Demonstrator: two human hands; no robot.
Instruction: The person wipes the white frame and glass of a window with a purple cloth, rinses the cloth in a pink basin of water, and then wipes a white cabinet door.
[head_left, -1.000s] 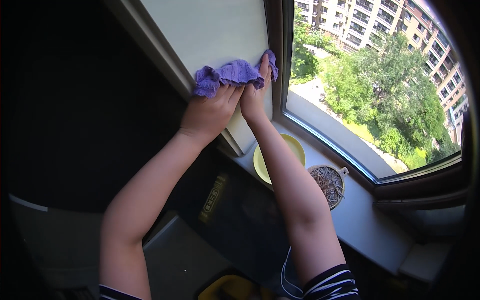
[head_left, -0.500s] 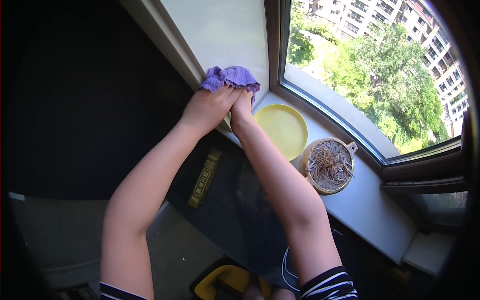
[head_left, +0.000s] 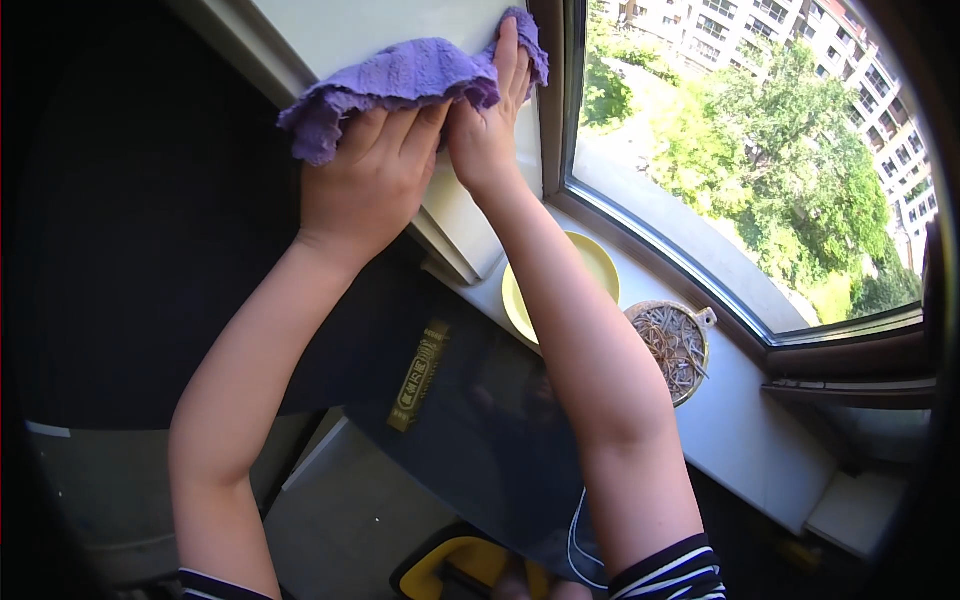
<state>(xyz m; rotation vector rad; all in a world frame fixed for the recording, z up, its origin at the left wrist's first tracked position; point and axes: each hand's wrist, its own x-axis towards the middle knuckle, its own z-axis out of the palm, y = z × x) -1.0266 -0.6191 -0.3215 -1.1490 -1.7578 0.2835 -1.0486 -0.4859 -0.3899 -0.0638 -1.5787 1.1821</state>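
left hand point(head_left: 368, 188) hides its fingertips under a purple cloth point(head_left: 408, 78), grip unclear; right hand point(head_left: 490, 135) rests against it, fingers straight, unclenched.

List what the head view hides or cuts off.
Left hand, head view: fingertips hidden under purple cloth.
Yellow plate, head view: middle hidden behind the right forearm.
Round pot, head view: left side behind that forearm.
Yellow object, head view: cut off by lower edge.

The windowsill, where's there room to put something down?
The windowsill has a bare patch beyond the round container of stick-like bits, beside the window frame, toward the lower right. It's crowded where the yellow plate sits near that container, with the right forearm crossing in front.
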